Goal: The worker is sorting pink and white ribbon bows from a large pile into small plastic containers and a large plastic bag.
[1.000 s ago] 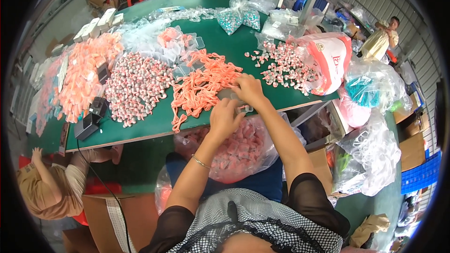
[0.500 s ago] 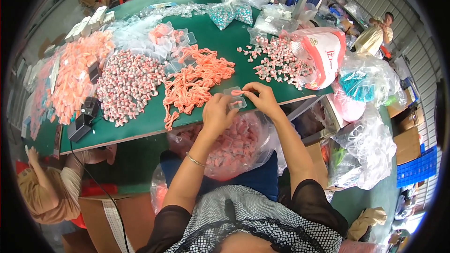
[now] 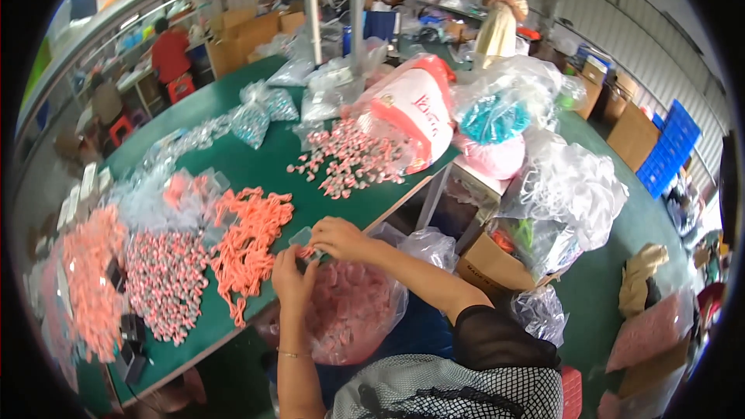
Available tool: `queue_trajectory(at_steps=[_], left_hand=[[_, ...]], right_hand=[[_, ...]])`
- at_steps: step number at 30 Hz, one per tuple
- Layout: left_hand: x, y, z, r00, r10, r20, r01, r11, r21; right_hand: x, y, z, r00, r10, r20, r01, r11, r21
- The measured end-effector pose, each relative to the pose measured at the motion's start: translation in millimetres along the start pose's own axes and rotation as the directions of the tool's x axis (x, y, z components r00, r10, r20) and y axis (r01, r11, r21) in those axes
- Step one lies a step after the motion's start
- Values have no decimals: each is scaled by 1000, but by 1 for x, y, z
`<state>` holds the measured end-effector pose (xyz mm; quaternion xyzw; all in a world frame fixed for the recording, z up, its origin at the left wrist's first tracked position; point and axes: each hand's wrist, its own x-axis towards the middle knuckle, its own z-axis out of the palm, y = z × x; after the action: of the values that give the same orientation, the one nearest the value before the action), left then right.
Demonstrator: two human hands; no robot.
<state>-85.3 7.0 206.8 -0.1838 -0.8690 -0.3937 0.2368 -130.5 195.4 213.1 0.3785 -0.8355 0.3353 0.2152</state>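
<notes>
I've got both hands together right at the near edge of the green worktop (image 3: 272,161). The left hand (image 3: 292,281) seems to cup a clear plastic box (image 3: 299,238), probably to steady it; its fingers are partly hidden, so I can't tell how tightly they press. Over it, the right hand (image 3: 341,239) has its fingertips bunched, apparently pinching a coral cord (image 3: 307,251) at the box. Left along that edge lies the cord pile (image 3: 252,237), handily close, I'd judge; below the edge sits a clear bag (image 3: 349,314) of pink pieces.
</notes>
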Motion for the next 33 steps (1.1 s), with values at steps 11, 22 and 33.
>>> queue_trajectory(at_steps=[11, 22, 33], left_hand=[[7, 5, 1, 999, -25, 32, 25, 1000, -14], [6, 7, -1, 999, -22, 43, 21, 999, 35], [7, 10, -3, 999, -21, 38, 21, 1000, 14]], right_hand=[[-1, 1, -7, 999, 36, 16, -36, 998, -45], [-16, -12, -6, 998, 58, -36, -61, 995, -77], [-18, -15, -10, 999, 14, -37, -19, 992, -122]])
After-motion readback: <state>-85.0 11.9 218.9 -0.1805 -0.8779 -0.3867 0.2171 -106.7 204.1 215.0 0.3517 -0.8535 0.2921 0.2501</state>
